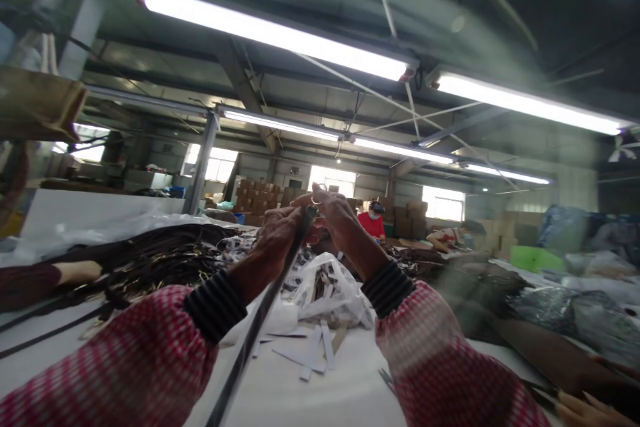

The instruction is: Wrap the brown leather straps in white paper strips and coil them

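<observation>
Both my hands are raised in front of me, close together. My left hand (277, 230) is closed round the top end of a long dark strap (253, 333) that hangs down toward the table. My right hand (336, 213) is closed in a pinch at the strap's top end, where a small metal ring (316, 201) shows between the fingers. Both sleeves are red-and-white checked with dark striped cuffs.
A white table (300, 393) carries paper strips (313, 350), a clear plastic bag of small parts (330, 290) and a heap of dark straps (165, 257). Another person's hand (77, 271) rests at the left. Two people work far back. Dark bags lie at the right.
</observation>
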Motion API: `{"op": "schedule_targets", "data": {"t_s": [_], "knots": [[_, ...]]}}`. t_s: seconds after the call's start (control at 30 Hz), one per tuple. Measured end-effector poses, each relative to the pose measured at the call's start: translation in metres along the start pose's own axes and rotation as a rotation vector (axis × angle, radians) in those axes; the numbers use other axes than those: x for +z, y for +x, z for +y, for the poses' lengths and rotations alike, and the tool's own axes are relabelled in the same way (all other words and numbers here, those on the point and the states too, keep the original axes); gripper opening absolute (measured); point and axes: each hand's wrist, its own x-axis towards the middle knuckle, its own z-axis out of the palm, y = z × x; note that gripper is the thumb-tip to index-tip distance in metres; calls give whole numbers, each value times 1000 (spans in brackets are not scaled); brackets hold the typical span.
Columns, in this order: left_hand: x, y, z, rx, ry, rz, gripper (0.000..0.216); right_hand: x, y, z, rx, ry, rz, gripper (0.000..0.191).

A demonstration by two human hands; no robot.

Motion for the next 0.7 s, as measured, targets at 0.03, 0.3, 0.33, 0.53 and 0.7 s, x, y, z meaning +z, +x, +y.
{"op": "schedule_targets", "data": {"t_s": [0.03, 0.3, 0.33, 0.53, 0.7], "knots": [[-1, 0, -5, -3, 5, 9, 33, 1, 0, 4, 33, 17, -3, 53], [-13, 8, -17, -60, -20, 36, 23, 9, -9, 23, 76, 108, 96, 52], [-16, 8, -17, -81, -24, 10, 20, 10, -11, 25, 57, 128, 59, 53], [-26, 6, -1, -79, -12, -121, 31, 13, -15, 32, 62, 218, -93, 60], [-23, 0, 9, -42, 68, -110, 35, 11, -24, 31, 91, 253, -129, 52]]}}
